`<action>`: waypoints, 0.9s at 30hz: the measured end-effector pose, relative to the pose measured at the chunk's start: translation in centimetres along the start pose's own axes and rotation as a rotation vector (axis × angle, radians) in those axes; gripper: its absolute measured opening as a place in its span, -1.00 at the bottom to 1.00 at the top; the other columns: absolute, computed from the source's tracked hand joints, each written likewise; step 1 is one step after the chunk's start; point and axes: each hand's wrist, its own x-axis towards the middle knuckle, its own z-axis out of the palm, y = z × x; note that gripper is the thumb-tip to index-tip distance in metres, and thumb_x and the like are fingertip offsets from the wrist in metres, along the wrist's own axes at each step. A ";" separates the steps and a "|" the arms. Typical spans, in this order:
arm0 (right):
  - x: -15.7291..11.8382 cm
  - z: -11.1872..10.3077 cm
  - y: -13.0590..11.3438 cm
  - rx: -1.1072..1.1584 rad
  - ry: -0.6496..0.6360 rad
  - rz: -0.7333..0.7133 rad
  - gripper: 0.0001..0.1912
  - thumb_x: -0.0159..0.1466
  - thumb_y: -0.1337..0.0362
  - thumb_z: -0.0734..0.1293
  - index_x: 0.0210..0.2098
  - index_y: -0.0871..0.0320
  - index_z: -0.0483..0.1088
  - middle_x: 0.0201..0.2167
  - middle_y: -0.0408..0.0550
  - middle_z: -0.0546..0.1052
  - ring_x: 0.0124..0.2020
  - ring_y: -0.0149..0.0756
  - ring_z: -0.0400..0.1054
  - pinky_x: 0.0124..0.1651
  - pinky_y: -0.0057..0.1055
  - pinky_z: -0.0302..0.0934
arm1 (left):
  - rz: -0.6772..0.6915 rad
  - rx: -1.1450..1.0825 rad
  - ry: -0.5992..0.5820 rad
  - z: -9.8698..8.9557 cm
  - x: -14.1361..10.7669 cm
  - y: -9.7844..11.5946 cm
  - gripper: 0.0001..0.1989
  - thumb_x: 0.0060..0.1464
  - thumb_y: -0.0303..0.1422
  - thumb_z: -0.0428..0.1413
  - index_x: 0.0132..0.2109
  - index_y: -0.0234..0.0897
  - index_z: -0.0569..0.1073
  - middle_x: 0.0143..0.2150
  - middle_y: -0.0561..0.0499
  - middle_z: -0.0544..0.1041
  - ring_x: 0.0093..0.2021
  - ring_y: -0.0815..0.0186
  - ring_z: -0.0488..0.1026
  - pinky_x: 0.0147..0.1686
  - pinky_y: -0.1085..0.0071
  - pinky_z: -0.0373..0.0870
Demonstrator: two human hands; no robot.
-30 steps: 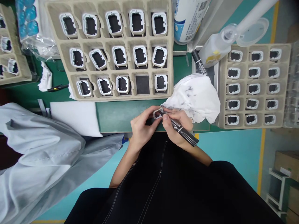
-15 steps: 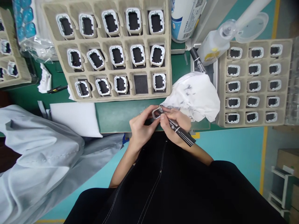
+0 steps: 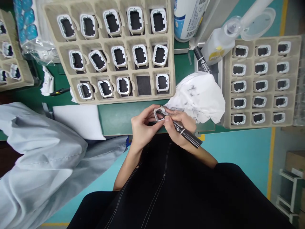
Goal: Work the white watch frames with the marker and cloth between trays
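Observation:
Between the thumb and fingers of my left hand [image 3: 145, 126] is a small whitish watch-case frame [image 3: 156, 114], held over the table's front edge. My right hand [image 3: 179, 127] grips a black marker pen [image 3: 189, 137], its tip end reaching into the frame's opening. The right fingers also come up against the frame's right side, so part of it is hidden. Behind my hands stands a beige moulded tray [image 3: 114, 101] with similar frames in its compartments; one front compartment shows only its dark bottom. A crumpled white cloth [image 3: 200, 98] with dark smudges lies by my right hand.
A second beige tray of frames [image 3: 258, 126] sits at the right. Back right are a pump bottle [image 3: 218, 46], another marker [image 3: 202, 60] and a white-and-blue bottle [image 3: 187, 20]. At left lie a white pad [image 3: 78, 121] and a person's grey-blue garment [image 3: 40, 152].
The frame in my left hand is tilted a little more toward the camera. The marker has shifted slightly, its rear end moving right. Both hands keep their hold.

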 end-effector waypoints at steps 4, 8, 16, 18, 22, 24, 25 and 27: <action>0.2 0.1 -0.3 0.014 0.019 0.016 -0.84 0.56 0.34 0.54 -0.12 -0.02 0.53 -0.24 -0.13 0.83 -0.06 -0.07 0.90 -0.02 -0.22 0.82 | -0.020 -0.020 -0.020 0.0 0.1 0.2 -0.52 0.19 -0.29 0.65 0.21 -0.21 0.82 0.00 -0.06 0.89 -0.09 0.18 0.89 0.03 0.35 0.91; 0.4 -0.1 -0.5 -0.015 -0.001 0.013 -0.82 0.55 0.37 0.54 -0.12 -0.03 0.52 -0.23 -0.14 0.84 -0.08 -0.10 0.89 0.01 -0.21 0.82 | -0.003 0.047 -0.011 0.1 -0.1 0.0 -0.54 0.21 -0.24 0.63 0.21 -0.21 0.83 0.04 -0.07 0.90 -0.06 0.16 0.89 0.04 0.34 0.91; 0.3 -0.1 -0.3 -0.079 0.011 0.000 -0.84 0.60 0.28 0.52 -0.13 -0.04 0.51 -0.23 -0.16 0.84 -0.11 -0.10 0.89 -0.01 -0.18 0.84 | 0.088 0.147 -0.012 0.0 -0.5 -0.5 -0.61 0.34 -0.29 0.55 0.27 -0.16 0.82 0.09 -0.02 0.89 -0.04 0.21 0.88 0.10 0.35 0.89; 0.3 0.0 -0.2 -0.092 0.011 -0.001 -0.83 0.60 0.27 0.51 -0.14 -0.04 0.52 -0.25 -0.16 0.84 -0.10 -0.10 0.89 -0.01 -0.16 0.84 | 0.083 0.189 -0.012 0.0 -0.6 -0.5 -0.61 0.36 -0.24 0.55 0.27 -0.16 0.81 0.11 -0.03 0.89 -0.02 0.18 0.89 0.12 0.32 0.90; 0.4 0.0 -0.3 -0.068 0.014 0.000 -0.82 0.58 0.32 0.53 -0.14 -0.03 0.51 -0.22 -0.15 0.84 -0.10 -0.10 0.89 -0.03 -0.21 0.82 | 0.114 0.216 -0.012 0.0 -0.7 -0.4 -0.63 0.41 -0.24 0.52 0.28 -0.15 0.80 0.11 -0.03 0.89 -0.01 0.19 0.89 0.12 0.33 0.89; 0.4 0.0 -0.3 -0.068 0.021 -0.005 -0.82 0.58 0.32 0.53 -0.14 -0.03 0.51 -0.23 -0.15 0.84 -0.11 -0.11 0.89 -0.05 -0.22 0.82 | 0.137 0.228 -0.011 0.0 -0.8 -0.4 -0.64 0.42 -0.27 0.51 0.28 -0.14 0.80 0.12 -0.01 0.89 -0.02 0.20 0.89 0.12 0.34 0.89; 0.4 0.0 -0.3 -0.073 0.022 -0.005 -0.83 0.58 0.32 0.53 -0.13 -0.03 0.51 -0.24 -0.15 0.83 -0.11 -0.11 0.89 -0.05 -0.21 0.82 | 0.144 0.241 -0.010 0.0 -0.8 -0.4 -0.64 0.42 -0.28 0.50 0.29 -0.13 0.80 0.12 0.00 0.89 -0.03 0.21 0.89 0.12 0.35 0.88; 0.4 0.1 -0.3 -0.076 0.019 -0.009 -0.83 0.58 0.32 0.52 -0.13 -0.03 0.51 -0.25 -0.16 0.82 -0.13 -0.12 0.88 -0.05 -0.21 0.82 | 0.159 0.275 -0.007 0.0 -0.8 -0.4 -0.65 0.43 -0.29 0.49 0.30 -0.12 0.80 0.12 0.01 0.89 -0.03 0.23 0.89 0.13 0.35 0.88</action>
